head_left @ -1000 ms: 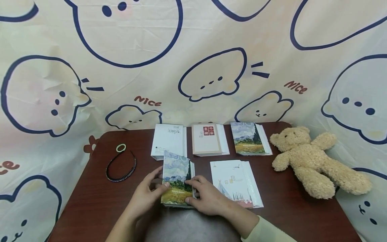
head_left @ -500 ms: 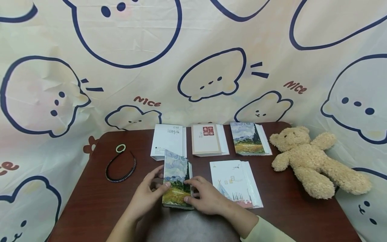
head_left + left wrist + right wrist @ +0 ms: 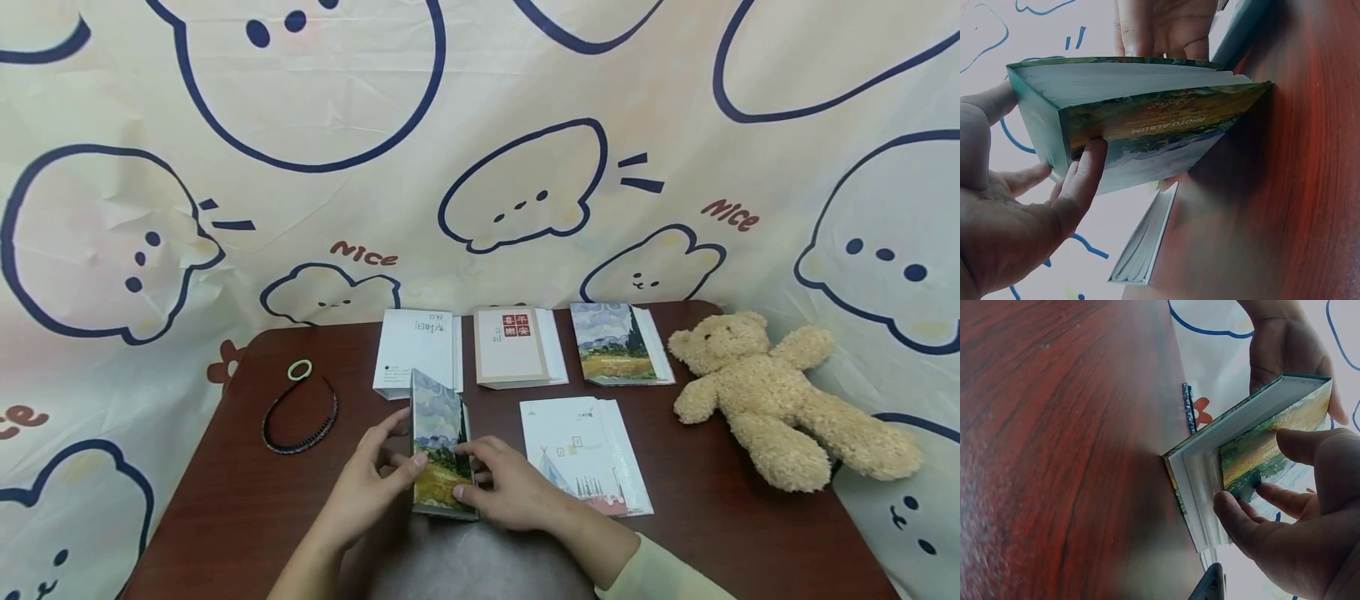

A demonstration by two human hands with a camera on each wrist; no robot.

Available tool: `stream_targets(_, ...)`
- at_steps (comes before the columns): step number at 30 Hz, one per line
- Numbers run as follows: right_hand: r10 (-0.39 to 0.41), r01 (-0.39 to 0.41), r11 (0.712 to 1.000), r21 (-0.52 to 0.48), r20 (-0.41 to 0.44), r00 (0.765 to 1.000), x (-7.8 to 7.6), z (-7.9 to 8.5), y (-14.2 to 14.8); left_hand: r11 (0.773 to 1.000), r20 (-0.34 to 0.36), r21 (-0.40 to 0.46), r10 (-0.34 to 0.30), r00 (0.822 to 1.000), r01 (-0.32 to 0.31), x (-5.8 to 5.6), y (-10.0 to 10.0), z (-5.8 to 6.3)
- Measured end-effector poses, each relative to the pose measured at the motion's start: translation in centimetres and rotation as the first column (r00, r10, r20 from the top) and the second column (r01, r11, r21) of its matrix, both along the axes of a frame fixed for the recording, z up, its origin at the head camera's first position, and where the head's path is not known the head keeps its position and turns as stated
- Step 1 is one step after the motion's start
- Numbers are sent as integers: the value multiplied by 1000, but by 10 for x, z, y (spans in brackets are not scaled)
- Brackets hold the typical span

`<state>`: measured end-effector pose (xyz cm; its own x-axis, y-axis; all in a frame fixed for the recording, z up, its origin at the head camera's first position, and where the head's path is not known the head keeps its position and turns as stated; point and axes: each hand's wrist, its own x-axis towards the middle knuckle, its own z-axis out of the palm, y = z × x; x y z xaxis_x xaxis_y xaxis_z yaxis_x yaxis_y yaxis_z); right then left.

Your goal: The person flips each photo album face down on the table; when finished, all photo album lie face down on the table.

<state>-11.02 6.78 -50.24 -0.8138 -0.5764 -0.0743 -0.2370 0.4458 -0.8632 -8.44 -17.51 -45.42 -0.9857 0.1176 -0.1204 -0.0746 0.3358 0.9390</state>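
Between my two hands a photo album (image 3: 439, 450) with a painted landscape cover is held tilted, its lower edge close over the table. My left hand (image 3: 369, 483) holds it at the spine side, thumb on the front cover. In the left wrist view, the left-hand fingers (image 3: 1088, 169) lie against the cover and along the green spine (image 3: 1038, 125). At the page-edge side, my right hand (image 3: 517, 487) pinches the album, with the right-hand thumb (image 3: 1297, 445) on the cover in the right wrist view. White pages (image 3: 1194, 478) show between the covers, which stand slightly apart.
A white album (image 3: 416, 350), a beige album (image 3: 512, 350) and another landscape album (image 3: 613, 342) stand along the back of the brown table (image 3: 217, 517). Nearer lies a white album with a tent drawing (image 3: 573, 450). A teddy bear (image 3: 772, 392) lies right; a headband (image 3: 300, 437) and green ring (image 3: 300, 369) lie left.
The held album has tipped more on edge, so its cover looks narrower, and its spine side has shifted slightly right. Both hands keep their hold; the other things stay put.
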Motion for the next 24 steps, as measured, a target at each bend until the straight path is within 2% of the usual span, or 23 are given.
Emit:
stream_targets(14,3,-3,999,-48,5,1000,2,4,1,1000,-31,10,-22,999,22,-1,7,-3)
stream_targets(24,-24,28,991,-132,33,999,3,19,1,994,-12,110,20,1000,-18,-2,15,-5)
